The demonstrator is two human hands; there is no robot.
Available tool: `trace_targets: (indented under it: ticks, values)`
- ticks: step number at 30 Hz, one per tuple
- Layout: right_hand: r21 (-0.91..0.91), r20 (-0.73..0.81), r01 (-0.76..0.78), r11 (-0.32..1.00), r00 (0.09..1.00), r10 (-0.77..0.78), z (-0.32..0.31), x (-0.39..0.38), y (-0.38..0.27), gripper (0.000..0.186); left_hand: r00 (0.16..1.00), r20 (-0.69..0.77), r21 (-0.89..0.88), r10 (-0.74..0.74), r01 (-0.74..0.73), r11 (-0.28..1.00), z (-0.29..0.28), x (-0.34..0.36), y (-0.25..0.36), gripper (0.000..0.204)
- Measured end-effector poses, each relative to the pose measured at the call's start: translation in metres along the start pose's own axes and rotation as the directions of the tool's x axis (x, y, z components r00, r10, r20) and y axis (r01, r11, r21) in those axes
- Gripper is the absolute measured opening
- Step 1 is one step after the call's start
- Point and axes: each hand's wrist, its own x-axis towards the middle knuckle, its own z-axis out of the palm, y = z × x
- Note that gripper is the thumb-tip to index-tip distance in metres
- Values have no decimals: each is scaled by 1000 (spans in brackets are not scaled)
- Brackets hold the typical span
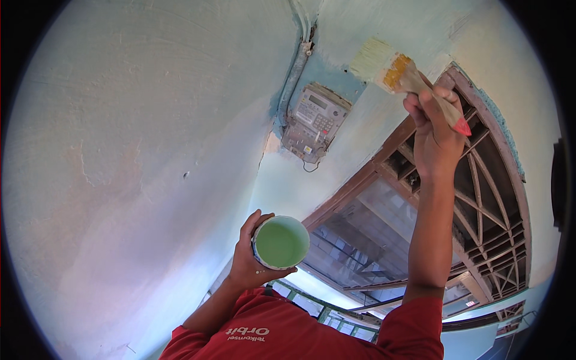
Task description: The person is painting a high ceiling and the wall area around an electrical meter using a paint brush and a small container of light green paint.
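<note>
Right hand (433,135) raised high, grip clamped around the handle of a flat paintbrush (399,75). Brush long axis slanting up and to the left from the fist, bristles (371,59) loaded with pale green and touching the wall (150,120) just right of the grey electric meter (315,122), above the wooden door frame (384,150). Left hand (252,255) lower down near the chest, grip closed around a small cup of green paint (280,242), well apart from the brush.

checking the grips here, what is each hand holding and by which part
Right hand grips the paintbrush by its handle; left hand holds the cup of green paint around its side.
</note>
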Motion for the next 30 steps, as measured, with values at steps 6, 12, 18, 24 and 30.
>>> trace_targets:
  ticks: [6,12,18,24,30]
  values:
    - [75,158,-134,988,980,121,-21,-64,-11,34,998,24,-17,-65,66,998,6,-7,3,143]
    - [-53,289,-198,979,935,205,-24,-122,-13,35,999,28,50,-24,22,998,9,-10,9,144]
    - [-273,506,-67,960,839,203,-14,-167,-20,30,986,50,205,159,-166,965,12,-4,10,146]
    - [-429,567,21,903,785,251,-3,-190,-18,30,944,8,275,331,-320,907,14,6,14,142]
    - [-513,545,28,858,783,300,6,-213,4,31,913,91,378,397,-401,835,16,10,15,144]
